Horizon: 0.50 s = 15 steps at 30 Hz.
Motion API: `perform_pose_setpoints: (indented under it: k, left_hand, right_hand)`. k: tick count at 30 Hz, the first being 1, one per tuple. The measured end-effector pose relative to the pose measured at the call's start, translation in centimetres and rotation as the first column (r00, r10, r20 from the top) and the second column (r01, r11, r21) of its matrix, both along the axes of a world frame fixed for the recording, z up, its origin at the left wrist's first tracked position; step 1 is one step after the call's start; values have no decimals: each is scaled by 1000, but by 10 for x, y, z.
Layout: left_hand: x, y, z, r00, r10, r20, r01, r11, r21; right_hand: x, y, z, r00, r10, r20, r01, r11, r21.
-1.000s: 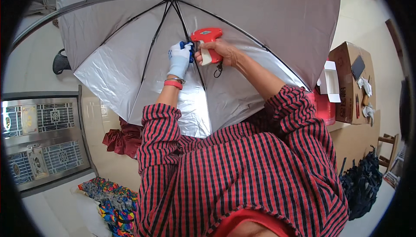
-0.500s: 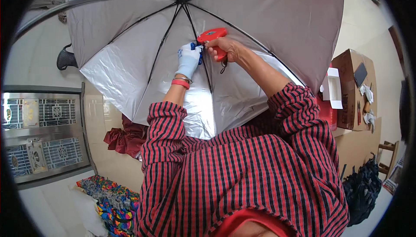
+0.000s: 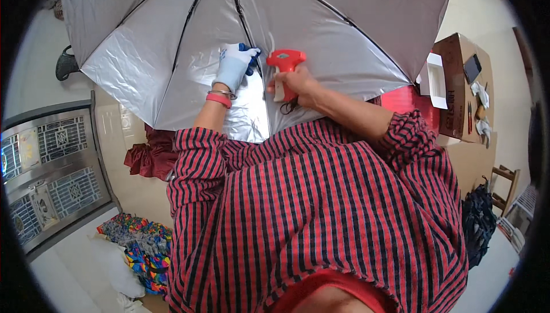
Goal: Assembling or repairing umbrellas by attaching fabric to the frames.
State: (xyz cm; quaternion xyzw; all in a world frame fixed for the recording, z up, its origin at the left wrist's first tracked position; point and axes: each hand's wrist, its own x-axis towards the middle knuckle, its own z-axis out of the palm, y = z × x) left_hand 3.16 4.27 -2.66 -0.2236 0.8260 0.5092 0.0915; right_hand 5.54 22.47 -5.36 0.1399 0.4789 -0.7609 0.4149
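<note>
Spread open in front of me is an umbrella, the silvery inside of its canopy (image 3: 321,38) facing up and its dark ribs fanning out. My left hand (image 3: 234,65), in a white glove with blue fingertips, is closed on an umbrella rib (image 3: 240,15) near the canopy's lower part. Just right of it, my bare right hand (image 3: 297,83) grips a red pistol-shaped hand tool (image 3: 286,58) with a pale strip on its grip and a dark cord loop below. The tool's tip points toward the rib, a small gap away from the gloved fingers.
To the right, a cardboard box (image 3: 478,115) carries a phone (image 3: 472,68), pliers (image 3: 470,119) and crumpled white bits; an open white box (image 3: 437,81) stands beside it. Dark red cloth (image 3: 149,155) and colourful folded fabric (image 3: 146,250) lie to the left, near a metal door (image 3: 54,158).
The umbrella sits higher and further left in view, its hub now out of sight. My right hand has drawn the red tool slightly away from the left hand and turned it more upright.
</note>
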Motion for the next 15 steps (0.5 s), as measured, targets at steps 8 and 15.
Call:
perform_pose_setpoints:
  k: [8,15]
  left_hand:
    - [-4,19,13,991,-98,87,116,968,-222]
    - [-12,11,11,985,-137,102,153,974,-168]
  right_hand:
    - [35,-11,10,994,-62,87,58,997,54]
    - [33,-4,10,995,15,98,-11,999,-40]
